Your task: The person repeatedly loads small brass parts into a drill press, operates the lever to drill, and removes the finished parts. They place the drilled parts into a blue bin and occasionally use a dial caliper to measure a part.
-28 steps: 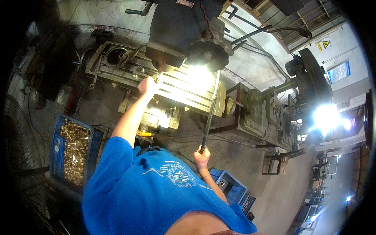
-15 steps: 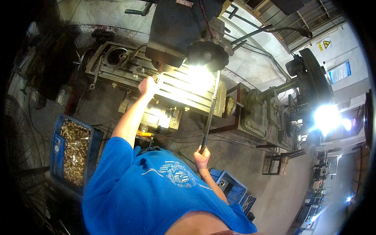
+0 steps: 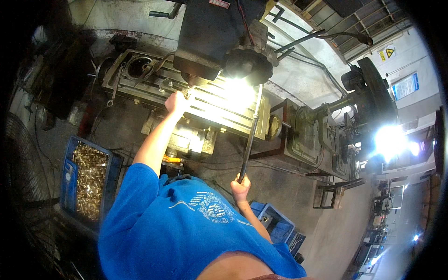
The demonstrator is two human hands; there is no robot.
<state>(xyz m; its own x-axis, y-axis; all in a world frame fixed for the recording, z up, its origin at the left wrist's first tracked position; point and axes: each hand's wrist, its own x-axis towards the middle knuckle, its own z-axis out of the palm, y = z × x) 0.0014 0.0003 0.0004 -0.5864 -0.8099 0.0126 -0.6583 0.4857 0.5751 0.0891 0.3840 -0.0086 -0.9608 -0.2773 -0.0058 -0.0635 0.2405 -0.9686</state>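
Observation:
My right hand is wrapped round the lower end of a long dark lever, which runs up to the machine head. My left hand is closed at the front edge of the slotted machine table, below the dark spindle housing. Whatever its fingers hold is hidden by the hand and by glare from the bright work lamp. A spanner lies at the table's left end, beside a round fixture.
At lower left stands a blue crate full of small brass-coloured metal parts. Another blue crate is by my right forearm. To the right is a second machine on a brown stand. An orange-handled tool sits below the table.

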